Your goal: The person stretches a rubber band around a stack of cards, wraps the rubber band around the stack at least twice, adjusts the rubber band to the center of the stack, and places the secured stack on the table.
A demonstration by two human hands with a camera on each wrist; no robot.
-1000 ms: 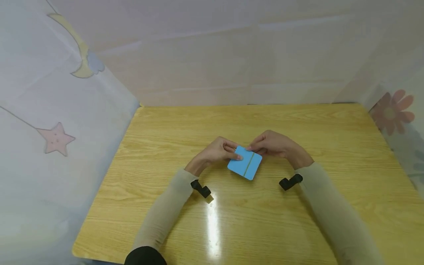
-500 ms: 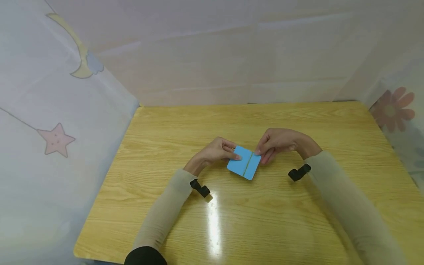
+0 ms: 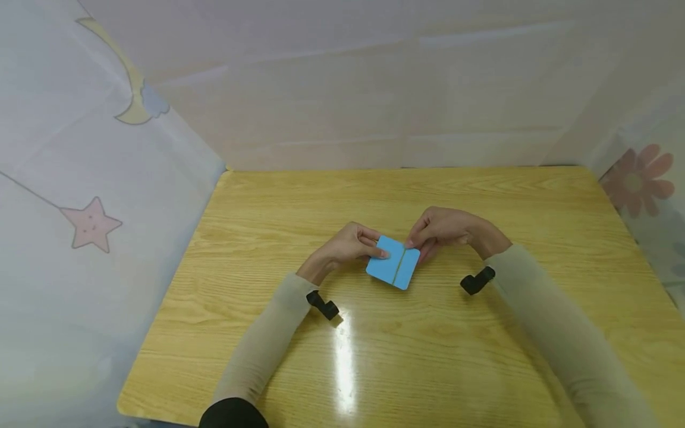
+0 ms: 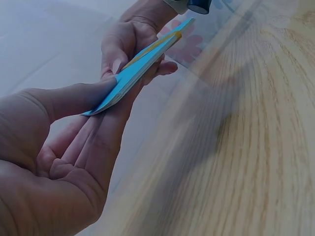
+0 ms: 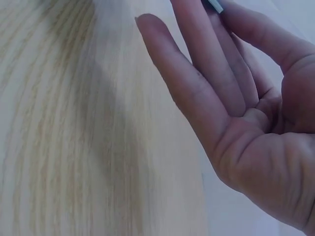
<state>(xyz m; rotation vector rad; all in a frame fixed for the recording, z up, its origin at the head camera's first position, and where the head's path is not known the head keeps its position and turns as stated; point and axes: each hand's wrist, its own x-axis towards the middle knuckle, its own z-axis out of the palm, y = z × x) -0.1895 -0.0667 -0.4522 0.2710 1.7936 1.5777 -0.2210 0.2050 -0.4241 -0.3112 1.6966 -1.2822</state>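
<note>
My left hand (image 3: 345, 244) grips a thin stack of light blue square cards (image 3: 384, 266) with rounded corners, thumb on top and fingers underneath. A yellow rubber band (image 3: 398, 267) runs across the stack, nearer its right side. My right hand (image 3: 444, 227) pinches the far edge of the stack beside the band, thumb above and fingers below. In the left wrist view the stack (image 4: 133, 73) shows edge-on, tilted over the table, with the band (image 4: 177, 34) looped round its far part. In the right wrist view just a corner of the stack (image 5: 215, 5) shows between thumb and fingers.
A wood-grain table (image 3: 299, 202) lies under both hands. Pale cloth walls (image 3: 321, 107) rise behind it and at both sides, printed with a moon, a star and a flower. Black wrist cameras (image 3: 323, 305) sit on both sleeves.
My right hand moved from the far corner rightward to the band's end, then slightly back left. The band's far end sits slightly further left on the stack. My left hand kept its grip.
</note>
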